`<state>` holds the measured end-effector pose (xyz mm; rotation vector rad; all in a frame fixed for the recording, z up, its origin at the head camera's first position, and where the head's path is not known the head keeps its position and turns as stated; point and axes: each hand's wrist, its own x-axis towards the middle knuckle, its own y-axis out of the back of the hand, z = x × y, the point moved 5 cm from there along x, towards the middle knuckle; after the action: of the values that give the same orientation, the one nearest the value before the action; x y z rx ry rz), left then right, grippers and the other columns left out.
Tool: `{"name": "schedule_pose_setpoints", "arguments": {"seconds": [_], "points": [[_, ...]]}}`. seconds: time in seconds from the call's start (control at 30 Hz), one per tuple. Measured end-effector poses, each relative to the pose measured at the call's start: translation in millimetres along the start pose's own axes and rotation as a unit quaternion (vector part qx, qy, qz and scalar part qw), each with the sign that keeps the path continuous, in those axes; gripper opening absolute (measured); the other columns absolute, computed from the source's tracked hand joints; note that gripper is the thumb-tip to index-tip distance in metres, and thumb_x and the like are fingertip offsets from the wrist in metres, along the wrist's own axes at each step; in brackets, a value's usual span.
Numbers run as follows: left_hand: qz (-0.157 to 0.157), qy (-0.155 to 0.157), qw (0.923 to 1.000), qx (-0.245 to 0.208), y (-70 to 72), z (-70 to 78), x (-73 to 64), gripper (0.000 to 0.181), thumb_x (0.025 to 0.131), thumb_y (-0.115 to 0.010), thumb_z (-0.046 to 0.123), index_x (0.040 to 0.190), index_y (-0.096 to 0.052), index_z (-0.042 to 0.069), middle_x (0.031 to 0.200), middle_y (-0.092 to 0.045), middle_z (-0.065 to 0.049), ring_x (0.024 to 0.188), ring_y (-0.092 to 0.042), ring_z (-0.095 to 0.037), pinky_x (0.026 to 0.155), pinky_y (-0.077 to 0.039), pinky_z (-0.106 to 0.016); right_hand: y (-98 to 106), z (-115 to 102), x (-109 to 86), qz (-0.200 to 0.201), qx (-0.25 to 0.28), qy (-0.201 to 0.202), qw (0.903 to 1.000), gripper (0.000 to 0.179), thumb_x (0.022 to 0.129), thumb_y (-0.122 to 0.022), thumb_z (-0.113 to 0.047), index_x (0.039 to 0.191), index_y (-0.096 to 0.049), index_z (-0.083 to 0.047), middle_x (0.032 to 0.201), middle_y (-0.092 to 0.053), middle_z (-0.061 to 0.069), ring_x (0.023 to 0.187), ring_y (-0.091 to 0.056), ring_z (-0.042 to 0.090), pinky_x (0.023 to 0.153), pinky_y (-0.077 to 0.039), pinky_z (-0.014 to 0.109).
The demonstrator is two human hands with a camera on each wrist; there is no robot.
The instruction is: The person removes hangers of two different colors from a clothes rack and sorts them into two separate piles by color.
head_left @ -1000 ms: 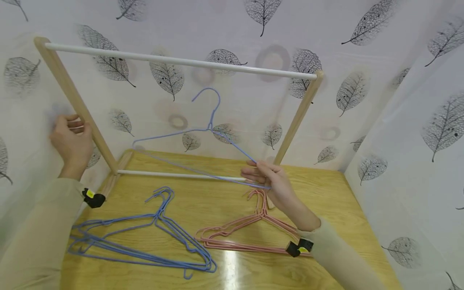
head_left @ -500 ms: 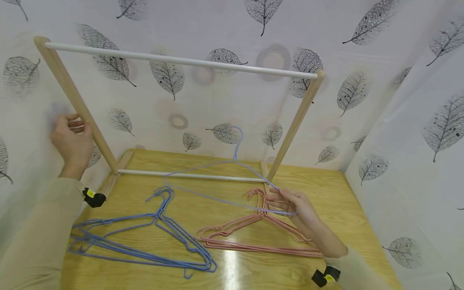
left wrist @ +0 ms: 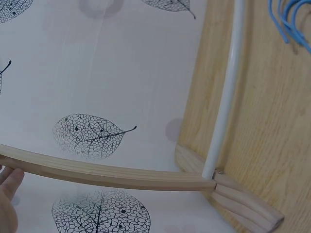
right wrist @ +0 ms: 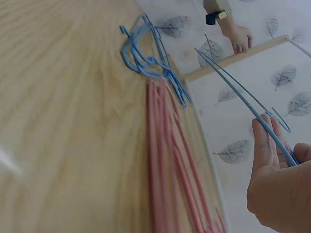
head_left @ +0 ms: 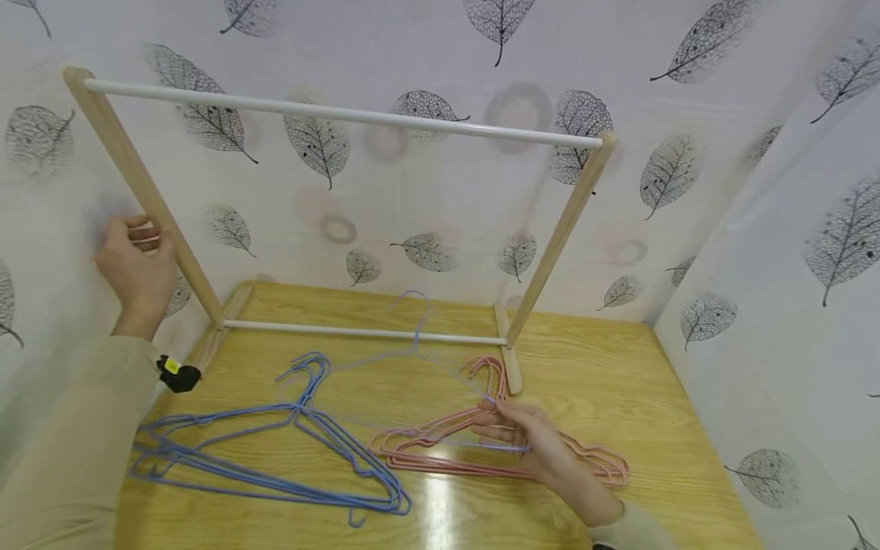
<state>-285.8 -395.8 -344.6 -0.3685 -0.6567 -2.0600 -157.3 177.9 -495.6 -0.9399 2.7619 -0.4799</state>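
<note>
My left hand (head_left: 137, 275) grips the left wooden post (head_left: 131, 164) of a small garment rack, its fingers curled against the post. Part of that hand shows beside the post in the left wrist view. Near the front of the rack, my right hand (head_left: 543, 451) holds a single blue clothes hanger (right wrist: 238, 92) by one end. The hanger is blurred in the head view, its hook pointing up, in front of the rack's lower bar. Beneath this hand lies a pile of pink hangers (head_left: 457, 466), partly covered by it. A pile of blue hangers (head_left: 275, 489) lies on the left.
The rack's white top bar (head_left: 344, 116) spans two wooden posts, with a lower white bar (head_left: 364, 331) near the table. Its right foot (head_left: 510, 370) rests on the wooden table (head_left: 619, 382). A leaf-patterned curtain (head_left: 454, 198) stands behind and at the sides.
My right hand has lowered the blue hanger from below the top bar toward the table, first rightward, then back left. My left hand has stayed at the post.
</note>
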Motion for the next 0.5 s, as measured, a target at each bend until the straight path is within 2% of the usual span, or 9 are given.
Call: {"name": "schedule_pose_setpoints", "arguments": {"seconds": [0.1, 0.13, 0.2, 0.3, 0.37, 0.4, 0.47, 0.5], "points": [[-0.001, -0.001, 1.0, -0.006, -2.6, -7.8, 4.7, 0.03, 0.098, -0.065, 0.018, 0.125, -0.07, 0.006, 0.087, -0.052, 0.034, 0.074, -0.046, 0.025, 0.071, -0.041, -0.001, -10.5, 17.3, 5.1, 0.003, 0.013, -0.013, 0.9998, 0.043, 0.116, -0.031, -0.019, 0.125, -0.073, -0.016, 0.121, -0.079, -0.008, 0.116, -0.075, 0.011, 0.124, -0.045, 0.054], [-0.002, -0.002, 1.0, -0.005, -3.6, -10.2, 6.4, 0.03, 0.098, -0.065, 0.02, 0.125, -0.07, 0.008, 0.087, -0.051, 0.033, 0.073, -0.046, 0.025, 0.071, -0.041, -0.001, -15.1, 22.5, 7.0, -0.001, 0.029, -0.013, 0.9995, 0.042, 0.116, -0.032, -0.018, 0.127, -0.072, -0.015, 0.12, -0.079, -0.006, 0.115, -0.076, 0.012, 0.118, -0.052, 0.046], [-0.001, -0.004, 1.0, -0.004, -4.6, -12.9, 7.8, 0.03, 0.098, -0.066, 0.02, 0.125, -0.071, 0.008, 0.09, -0.059, 0.029, 0.073, -0.047, 0.025, 0.071, -0.041, 0.0, -24.9, 32.5, 11.8, -0.005, 0.067, -0.016, 0.9976, 0.039, 0.115, -0.033, -0.017, 0.127, -0.07, -0.012, 0.117, -0.08, -0.004, 0.113, -0.077, 0.013, 0.111, -0.057, 0.038], [0.002, -0.003, 1.0, 0.002, -5.2, -14.0, 8.6, 0.03, 0.098, -0.065, 0.019, 0.125, -0.071, 0.009, 0.096, -0.065, 0.023, 0.073, -0.046, 0.026, 0.07, -0.04, 0.0, -39.5, 46.3, 17.9, -0.002, 0.103, -0.033, 0.9941, 0.036, 0.115, -0.036, -0.018, 0.129, -0.068, -0.007, 0.115, -0.081, -0.001, 0.11, -0.078, 0.014, 0.103, -0.062, 0.034], [0.002, -0.004, 1.0, 0.008, -5.1, -14.1, 8.1, 0.031, 0.098, -0.065, 0.019, 0.126, -0.07, 0.009, 0.104, -0.073, 0.013, 0.073, -0.045, 0.027, 0.071, -0.04, 0.0, -49.1, 54.7, 21.9, 0.0, 0.125, -0.046, 0.9911, 0.035, 0.115, -0.038, -0.019, 0.131, -0.066, -0.004, 0.114, -0.081, 0.0, 0.11, -0.078, 0.015, 0.102, -0.062, 0.034], [0.002, -0.002, 1.0, 0.008, -5.0, -14.2, 8.1, 0.03, 0.098, -0.065, 0.019, 0.126, -0.07, 0.009, 0.102, -0.071, 0.014, 0.073, -0.045, 0.027, 0.071, -0.04, 0.0, -54.0, 58.5, 23.7, -0.001, 0.132, -0.052, 0.9899, 0.036, 0.115, -0.039, -0.019, 0.133, -0.065, -0.002, 0.113, -0.081, 0.0, 0.11, -0.078, 0.015, 0.102, -0.061, 0.033], [0.0, -0.002, 0.9999, 0.011, -4.8, -13.6, 8.0, 0.031, 0.098, -0.064, 0.02, 0.126, -0.07, 0.009, 0.107, -0.075, 0.007, 0.073, -0.045, 0.027, 0.071, -0.041, 0.0, -63.7, 64.6, 27.7, -0.006, 0.142, -0.059, 0.9881, 0.039, 0.115, -0.039, -0.02, 0.138, -0.06, 0.004, 0.115, -0.081, 0.001, 0.111, -0.078, 0.014, 0.102, -0.061, 0.032], [-0.001, -0.002, 0.9999, 0.01, -4.6, -13.5, 8.1, 0.031, 0.098, -0.064, 0.02, 0.126, -0.07, 0.009, 0.107, -0.074, 0.007, 0.073, -0.045, 0.027, 0.071, -0.041, 0.0, -68.2, 67.5, 29.7, -0.008, 0.147, -0.063, 0.9871, 0.041, 0.115, -0.04, -0.02, 0.14, -0.058, 0.007, 0.116, -0.081, 0.002, 0.11, -0.077, 0.014, 0.102, -0.06, 0.031]]}}
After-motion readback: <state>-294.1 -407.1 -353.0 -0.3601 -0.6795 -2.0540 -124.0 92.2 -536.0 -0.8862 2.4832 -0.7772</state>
